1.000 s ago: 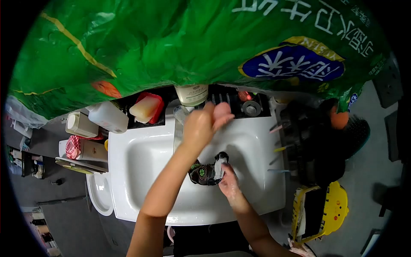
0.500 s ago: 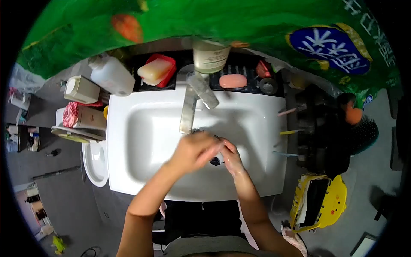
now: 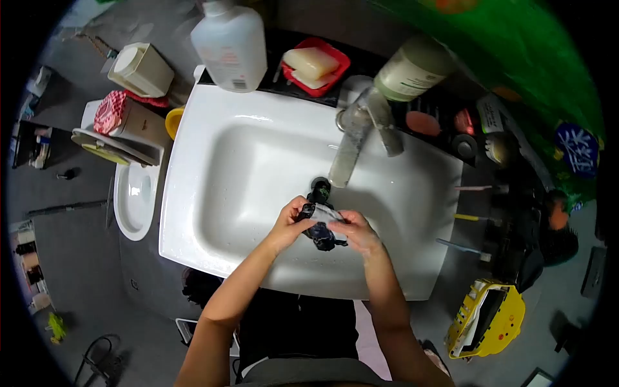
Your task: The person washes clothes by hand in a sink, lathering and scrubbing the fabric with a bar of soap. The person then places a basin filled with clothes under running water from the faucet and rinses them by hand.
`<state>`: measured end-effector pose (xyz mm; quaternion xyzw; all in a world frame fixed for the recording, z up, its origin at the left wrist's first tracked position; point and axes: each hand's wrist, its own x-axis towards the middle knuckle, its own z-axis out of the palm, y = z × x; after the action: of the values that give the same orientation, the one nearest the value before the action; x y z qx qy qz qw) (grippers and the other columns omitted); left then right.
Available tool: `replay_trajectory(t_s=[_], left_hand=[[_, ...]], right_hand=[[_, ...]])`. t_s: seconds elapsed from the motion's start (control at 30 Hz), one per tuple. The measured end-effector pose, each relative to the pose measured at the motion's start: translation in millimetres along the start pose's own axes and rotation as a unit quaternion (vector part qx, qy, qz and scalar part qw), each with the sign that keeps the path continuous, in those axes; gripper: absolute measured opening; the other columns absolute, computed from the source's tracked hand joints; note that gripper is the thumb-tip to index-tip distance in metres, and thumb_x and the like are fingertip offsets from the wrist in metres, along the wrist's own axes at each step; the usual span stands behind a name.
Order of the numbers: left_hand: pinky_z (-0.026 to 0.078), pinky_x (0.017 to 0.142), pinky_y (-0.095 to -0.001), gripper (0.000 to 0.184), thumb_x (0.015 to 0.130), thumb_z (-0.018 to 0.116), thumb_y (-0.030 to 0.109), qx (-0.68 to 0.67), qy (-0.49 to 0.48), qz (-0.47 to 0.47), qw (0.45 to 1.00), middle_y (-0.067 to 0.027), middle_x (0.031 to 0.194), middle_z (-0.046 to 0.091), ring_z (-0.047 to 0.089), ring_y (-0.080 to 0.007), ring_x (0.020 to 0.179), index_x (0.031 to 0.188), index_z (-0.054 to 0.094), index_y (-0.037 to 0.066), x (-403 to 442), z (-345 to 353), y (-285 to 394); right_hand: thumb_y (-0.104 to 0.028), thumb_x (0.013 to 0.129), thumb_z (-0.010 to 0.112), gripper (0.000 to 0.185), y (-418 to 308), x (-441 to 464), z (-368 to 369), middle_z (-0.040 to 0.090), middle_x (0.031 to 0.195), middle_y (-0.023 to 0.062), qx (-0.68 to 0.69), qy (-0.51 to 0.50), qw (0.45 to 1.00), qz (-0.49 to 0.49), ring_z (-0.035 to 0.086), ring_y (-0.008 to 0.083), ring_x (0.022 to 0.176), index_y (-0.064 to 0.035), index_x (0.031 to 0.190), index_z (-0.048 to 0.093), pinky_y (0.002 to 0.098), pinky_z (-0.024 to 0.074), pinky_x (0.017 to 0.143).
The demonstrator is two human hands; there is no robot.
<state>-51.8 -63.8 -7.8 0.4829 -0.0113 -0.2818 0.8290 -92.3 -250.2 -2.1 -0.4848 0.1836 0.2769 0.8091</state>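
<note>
Green bag (image 3: pixel 509 55): white Chinese characters on a blue oval (image 3: pixel 578 149), too small for you to read surely.
Pale bottle (image 3: pixel 231 48), by the sink's (image 3: pixel 180 206) far-left corner: reddish print, blurred.
Jar (image 3: pixel 412 69), beyond the far edge: dark label lines, illegible to you.
Dark cloth (image 3: pixel 324 237): blurred green mark.

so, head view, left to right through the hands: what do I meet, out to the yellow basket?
White oval bowl → left hand → dark cloth → right hand → yellow basket.
</note>
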Motion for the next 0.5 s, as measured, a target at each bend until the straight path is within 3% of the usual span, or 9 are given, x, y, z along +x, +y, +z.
replay_trajectory(t_s=[0.07,0.2,0.23,0.27,0.33,0.4,0.43,0.47,0.5], left_hand=[[0.044,0.073,-0.0260,0.018,0.075,0.060,-0.004,-0.139,0.082,-0.021,0.987,-0.0044,0.093,0.058,0.055,-0.0108,0.081,0.091,0.051,0.001,-1,8,0],[0.047,0.068,-0.0281,0.011,0.071,0.064,-0.001,0.196,0.154,0.161,0.955,-0.0087,0.083,0.063,0.059,-0.0158,0.074,0.082,0.063,0.001,-11,31,-10],[0.046,0.065,-0.0279,0.006,0.068,0.068,0.001,0.279,0.144,0.188,0.931,-0.0088,0.072,0.062,0.059,-0.0165,0.070,0.071,0.062,0.002,-18,36,-15],[0.046,0.060,-0.0282,0.009,0.070,0.068,0.007,0.380,0.112,0.211,0.894,-0.0080,0.067,0.060,0.058,-0.0186,0.064,0.067,0.061,0.003,-23,38,-19],[0.043,0.051,-0.0297,0.024,0.075,0.065,0.019,0.479,0.127,0.274,0.824,-0.0068,0.059,0.056,0.053,-0.0223,0.052,0.058,0.056,0.005,-15,30,-21],[0.040,0.045,-0.0318,0.028,0.077,0.061,0.026,0.591,0.173,0.251,0.747,-0.0062,0.054,0.052,0.049,-0.0247,0.046,0.057,0.054,0.007,8,16,-27],[0.039,0.043,-0.0329,0.023,0.076,0.059,0.026,0.701,0.160,0.185,0.670,-0.0060,0.053,0.050,0.049,-0.0255,0.045,0.062,0.056,0.008,10,15,-27],[0.039,0.042,-0.0339,0.019,0.076,0.058,0.026,0.790,0.132,0.130,0.584,-0.0058,0.052,0.048,0.049,-0.0263,0.044,0.066,0.058,0.009,13,13,-27],[0.039,0.042,-0.0348,0.019,0.075,0.058,0.027,0.562,0.156,0.254,0.771,-0.0046,0.053,0.049,0.050,-0.0264,0.044,0.065,0.058,0.010,3,8,-23]], right_hand=[[-0.013,0.080,0.062,0.023,12,10,12,0.061,0.088,0.0026,0.169,0.033,0.984,-0.035,0.056,0.0104,0.080,-0.0001,0.098,0.059,0.0226,0.0427,0.074],[-0.031,0.085,0.056,0.028,41,39,40,0.058,0.086,0.0014,0.248,0.183,0.950,-0.049,0.055,0.0105,0.080,-0.0044,0.096,0.059,0.0259,0.0434,0.068],[-0.033,0.088,0.052,0.026,50,46,27,0.052,0.076,-0.0005,0.368,-0.039,0.927,-0.051,0.050,0.0081,0.072,-0.0087,0.094,0.058,0.0258,0.0412,0.060],[-0.035,0.088,0.050,0.027,69,57,25,0.050,0.074,-0.0005,0.354,-0.075,0.921,-0.142,0.049,0.0084,0.069,-0.0106,0.095,0.058,0.0258,0.0409,0.058],[-0.037,0.088,0.050,0.029,70,65,41,0.051,0.079,-0.0008,0.407,-0.112,0.901,-0.101,0.050,0.0092,0.072,-0.0123,0.103,0.055,0.0259,0.0421,0.061],[-0.038,0.088,0.049,0.033,57,57,77,0.052,0.083,-0.0011,0.364,0.063,0.929,-0.035,0.052,0.0099,0.075,-0.0139,0.110,0.053,0.0261,0.0433,0.063],[-0.037,0.087,0.050,0.033,19,41,110,0.053,0.086,-0.0016,0.186,0.288,0.937,0.064,0.052,0.0092,0.078,-0.0129,0.110,0.053,0.0255,0.0433,0.063],[-0.037,0.086,0.052,0.035,45,44,89,0.054,0.089,-0.0022,0.169,0.269,0.948,0.033,0.053,0.0090,0.081,-0.0098,0.107,0.054,0.0261,0.0438,0.060],[-0.037,0.087,0.051,0.034,48,38,81,0.055,0.086,-0.0017,0.236,0.181,0.953,-0.063,0.054,0.0102,0.081,-0.0091,0.105,0.055,0.0269,0.0444,0.059]])
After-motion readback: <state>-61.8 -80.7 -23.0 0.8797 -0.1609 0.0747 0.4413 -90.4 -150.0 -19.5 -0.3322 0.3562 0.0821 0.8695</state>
